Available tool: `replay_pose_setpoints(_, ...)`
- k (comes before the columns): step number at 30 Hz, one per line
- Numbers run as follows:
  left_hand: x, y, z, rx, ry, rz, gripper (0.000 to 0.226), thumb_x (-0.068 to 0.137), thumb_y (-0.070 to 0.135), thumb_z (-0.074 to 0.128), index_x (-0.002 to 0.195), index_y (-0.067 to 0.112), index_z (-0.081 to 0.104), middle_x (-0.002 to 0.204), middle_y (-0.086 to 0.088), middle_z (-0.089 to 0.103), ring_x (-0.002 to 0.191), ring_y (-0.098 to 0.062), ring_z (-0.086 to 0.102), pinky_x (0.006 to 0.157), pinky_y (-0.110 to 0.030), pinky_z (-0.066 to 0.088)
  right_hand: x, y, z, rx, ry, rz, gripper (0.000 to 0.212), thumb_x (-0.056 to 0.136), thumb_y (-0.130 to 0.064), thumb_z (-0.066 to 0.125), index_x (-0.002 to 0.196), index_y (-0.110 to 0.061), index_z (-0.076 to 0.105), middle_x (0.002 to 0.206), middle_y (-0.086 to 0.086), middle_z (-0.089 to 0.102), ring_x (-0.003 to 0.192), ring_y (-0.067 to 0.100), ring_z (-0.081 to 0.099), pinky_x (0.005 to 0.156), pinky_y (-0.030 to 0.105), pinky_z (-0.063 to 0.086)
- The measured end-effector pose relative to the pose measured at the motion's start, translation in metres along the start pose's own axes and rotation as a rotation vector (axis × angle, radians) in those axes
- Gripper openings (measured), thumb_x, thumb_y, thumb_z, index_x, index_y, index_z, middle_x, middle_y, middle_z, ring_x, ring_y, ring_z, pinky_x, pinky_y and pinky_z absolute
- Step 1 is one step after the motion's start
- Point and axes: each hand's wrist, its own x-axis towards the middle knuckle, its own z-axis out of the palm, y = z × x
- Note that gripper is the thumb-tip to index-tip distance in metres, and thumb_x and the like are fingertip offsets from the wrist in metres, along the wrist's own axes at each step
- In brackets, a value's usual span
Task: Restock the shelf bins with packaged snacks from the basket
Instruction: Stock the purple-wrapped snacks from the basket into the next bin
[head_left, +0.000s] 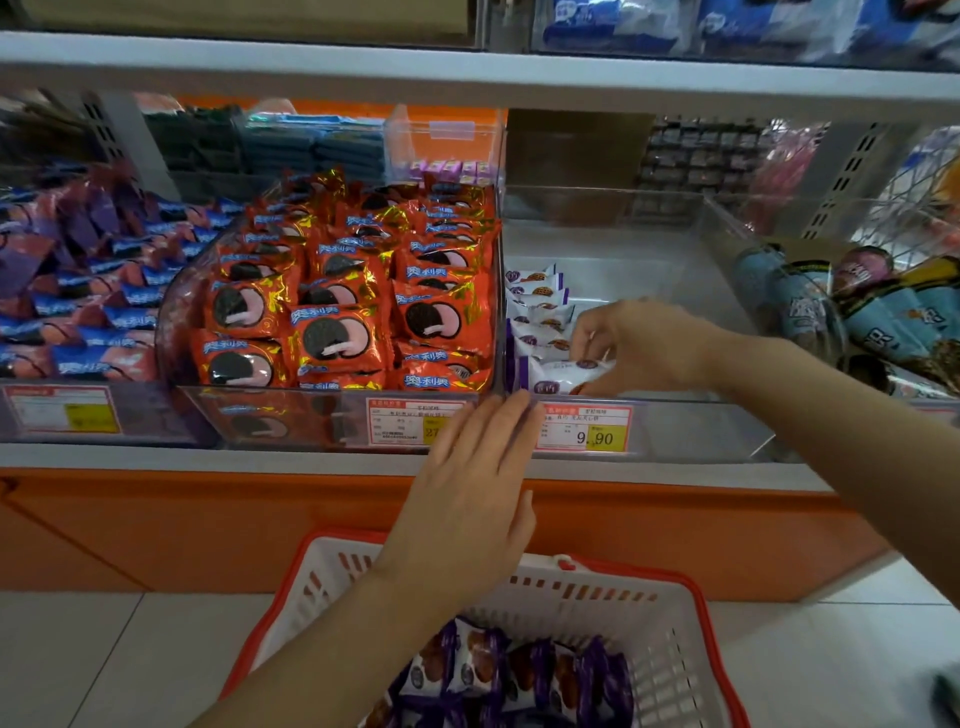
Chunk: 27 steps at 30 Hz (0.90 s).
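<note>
Plainly, 1 white-and-purple packet (563, 375) sat at the front of the clear bin (675, 431), pinched between the curled fingers and thumb of the right hand (639, 345); it would sit best stood on edge against the row of like packets (537, 301) behind it, label outward; the left hand (467, 499), fingers straight and holding nothing, hovered by the bin's front wall; spare packets (509, 670) lay in the basket (691, 597) below.

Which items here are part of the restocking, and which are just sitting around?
In the job: basket, purple packs inside it, clear bin, white-purple pack that the right hand pinches, left hand.
Just there: red cookie packs, blue-pink packs, blue cone snacks, price tags.
</note>
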Motion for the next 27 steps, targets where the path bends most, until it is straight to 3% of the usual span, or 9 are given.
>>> replay_pose_setpoints(4, 0.001, -0.001, 0.001, 0.007, 0.013, 0.003, 0.056, 0.085, 0.032, 0.037, 0.137, 0.009, 0.043, 0.138, -0.009, 0.048, 0.126, -0.022, 0.038, 0.111, -0.037, 0.018, 0.017, 0.004, 0.008, -0.188, 0.031, -0.119, 0.028, 0.076, -0.034, 0.076, 0.096, -0.021, 0.062, 0.094, -0.008, 0.059, 0.088, 0.012, 0.054, 0.081, 0.032, 0.049)
replay_pose_setpoints(9, 0.001, -0.001, 0.001, 0.031, 0.016, 0.012, 0.056, 0.084, 0.031, 0.039, 0.136, 0.010, 0.044, 0.137, -0.008, 0.049, 0.124, -0.022, 0.038, 0.110, -0.036, 0.018, 0.025, 0.006, 0.020, -0.227, 0.020, -0.201, 0.014, 0.082, -0.020, 0.069, 0.092, -0.020, 0.060, 0.086, -0.007, 0.062, 0.079, 0.013, 0.056, 0.072, 0.029, 0.047)
replay_pose_setpoints(15, 0.001, -0.004, -0.001, 0.053, -0.004, 0.024, 0.057, 0.084, 0.033, 0.039, 0.136, 0.011, 0.047, 0.138, -0.006, 0.049, 0.123, -0.020, 0.039, 0.110, -0.035, 0.017, 0.026, 0.012, 0.009, -0.006, -0.081, -0.091, 0.018, 0.077, -0.019, 0.077, 0.092, -0.022, 0.067, 0.085, -0.012, 0.063, 0.075, -0.001, 0.057, 0.067, 0.007, 0.039)
replay_pose_setpoints(18, 0.001, -0.005, -0.002, 0.040, -0.016, 0.023, 0.057, 0.083, 0.032, 0.040, 0.135, 0.010, 0.046, 0.137, -0.007, 0.049, 0.122, -0.020, 0.039, 0.109, -0.035, 0.018, 0.020, 0.016, 0.007, 0.125, -0.084, -0.028, 0.021, 0.075, -0.017, 0.078, 0.093, -0.023, 0.067, 0.087, -0.012, 0.064, 0.077, -0.002, 0.058, 0.072, 0.009, 0.042)
replay_pose_setpoints(21, 0.001, -0.004, -0.002, 0.038, -0.013, 0.026, 0.056, 0.083, 0.032, 0.040, 0.135, 0.010, 0.046, 0.137, -0.008, 0.049, 0.122, -0.021, 0.039, 0.109, -0.035, 0.019, 0.010, 0.017, 0.008, 0.167, -0.073, -0.010, 0.021, 0.079, -0.017, 0.075, 0.096, -0.023, 0.065, 0.093, -0.008, 0.064, 0.082, 0.003, 0.060, 0.081, 0.020, 0.048)
replay_pose_setpoints(24, 0.000, -0.004, -0.001, 0.042, -0.019, 0.036, 0.057, 0.084, 0.031, 0.039, 0.135, 0.009, 0.046, 0.138, -0.009, 0.049, 0.123, -0.022, 0.038, 0.109, -0.036, 0.018, -0.003, 0.011, 0.013, 0.136, 0.085, 0.011, 0.018, 0.087, -0.024, 0.066, 0.105, -0.027, 0.061, 0.102, -0.009, 0.062, 0.092, 0.009, 0.060, 0.089, 0.031, 0.051)
replay_pose_setpoints(27, -0.004, -0.003, -0.001, 0.019, -0.007, 0.022, 0.057, 0.084, 0.031, 0.039, 0.137, 0.010, 0.045, 0.140, -0.011, 0.046, 0.128, -0.025, 0.036, 0.111, -0.038, 0.017, -0.025, -0.008, 0.023, 0.178, 0.477, -0.056, 0.022, 0.090, -0.030, 0.057, 0.111, -0.022, 0.060, 0.103, -0.011, 0.059, 0.094, 0.007, 0.058, 0.085, 0.028, 0.051)
